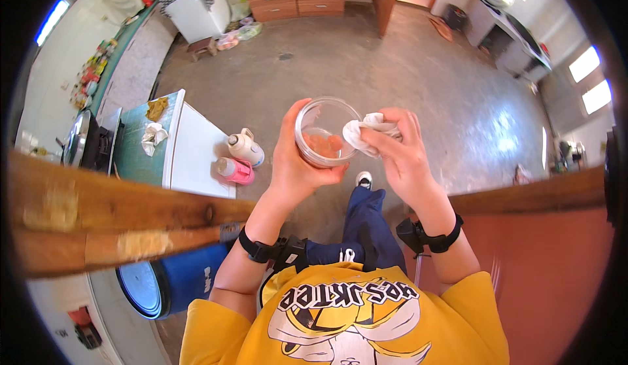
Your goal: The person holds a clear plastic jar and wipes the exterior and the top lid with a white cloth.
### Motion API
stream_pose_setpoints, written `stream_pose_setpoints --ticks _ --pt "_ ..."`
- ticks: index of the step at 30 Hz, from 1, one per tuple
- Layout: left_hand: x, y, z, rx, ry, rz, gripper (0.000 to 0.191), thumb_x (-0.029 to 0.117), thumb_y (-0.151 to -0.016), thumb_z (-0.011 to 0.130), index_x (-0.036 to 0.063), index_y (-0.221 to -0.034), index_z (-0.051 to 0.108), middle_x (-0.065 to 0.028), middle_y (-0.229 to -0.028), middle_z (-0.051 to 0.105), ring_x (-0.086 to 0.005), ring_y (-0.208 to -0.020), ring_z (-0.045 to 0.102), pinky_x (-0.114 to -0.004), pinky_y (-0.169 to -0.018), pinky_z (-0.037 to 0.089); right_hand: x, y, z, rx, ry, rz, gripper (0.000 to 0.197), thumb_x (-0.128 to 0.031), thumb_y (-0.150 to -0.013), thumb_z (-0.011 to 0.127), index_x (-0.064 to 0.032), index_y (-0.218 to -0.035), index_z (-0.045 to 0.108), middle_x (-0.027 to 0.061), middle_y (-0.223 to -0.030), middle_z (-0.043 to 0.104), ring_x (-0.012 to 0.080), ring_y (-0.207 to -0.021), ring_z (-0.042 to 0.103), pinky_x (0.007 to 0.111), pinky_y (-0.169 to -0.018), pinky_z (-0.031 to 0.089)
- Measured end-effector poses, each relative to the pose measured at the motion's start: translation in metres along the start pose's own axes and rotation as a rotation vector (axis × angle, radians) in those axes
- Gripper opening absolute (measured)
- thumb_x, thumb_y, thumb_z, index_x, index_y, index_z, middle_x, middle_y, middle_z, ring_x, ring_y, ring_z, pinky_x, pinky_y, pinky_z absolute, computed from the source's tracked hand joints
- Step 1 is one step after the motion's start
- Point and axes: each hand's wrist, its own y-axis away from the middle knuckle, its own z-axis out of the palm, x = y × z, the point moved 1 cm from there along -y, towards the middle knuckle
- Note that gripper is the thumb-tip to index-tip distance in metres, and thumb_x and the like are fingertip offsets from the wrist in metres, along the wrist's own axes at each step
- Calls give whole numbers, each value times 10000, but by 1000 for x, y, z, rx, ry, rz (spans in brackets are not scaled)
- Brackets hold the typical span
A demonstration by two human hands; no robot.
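My left hand (290, 161) is wrapped around a clear, see-through jar (329, 116), tilted so that its round mouth faces up towards me. Fingers show through its wall and base; I make out no contents. In my right hand (405, 151) is a crumpled white cloth or tissue (365, 134), pinched between thumb and fingers. It meets the jar's rim on the right side. Both hands are raised in front of my body, above the concrete floor. Each wrist wears a black strap with a small device.
A wooden door frame (147, 213) crosses on the left, and a red door panel (539, 267) is at right. Beyond the frame stand a white cabinet (201, 149), a cream thermos flask (245, 148) and a pink one (238, 170). A blue barrel (186, 279) lies lower left.
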Motion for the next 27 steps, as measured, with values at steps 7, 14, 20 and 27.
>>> stream_pose_setpoints --ticks 7,14,20,27 --pt "-43 -141 41 124 -152 -45 922 109 -498 818 83 -1294 354 -95 -1137 533 -198 -1010 547 -307 -849 447 161 -121 6 -122 -188 -107 425 75 -630 599 -166 -973 669 95 -1037 503 283 -949 499 347 -768 471" --pt "-80 -253 37 215 -219 -183 905 86 -483 819 102 -1275 381 -92 -1125 536 -211 -1004 548 -310 -835 453 223 -255 53 -213 -167 -309 391 -1 -650 594 -147 -1005 663 100 -1026 505 297 -926 508 362 -773 470" --pt "-146 -332 -13 342 -215 -211 914 95 -483 819 97 -1280 371 -108 -1121 540 -239 -1005 555 -332 -836 454 264 -329 121 -279 -200 -295 423 8 -636 593 -151 -1022 657 98 -1025 503 295 -917 508 355 -746 476" --pt "-215 -430 -117 422 -336 -115 923 93 -489 819 84 -1290 360 -97 -1139 540 -188 -1049 526 -305 -893 429 286 -473 234 -253 -134 -274 399 -15 -689 590 -171 -1052 645 94 -1029 517 283 -905 506 356 -766 466"
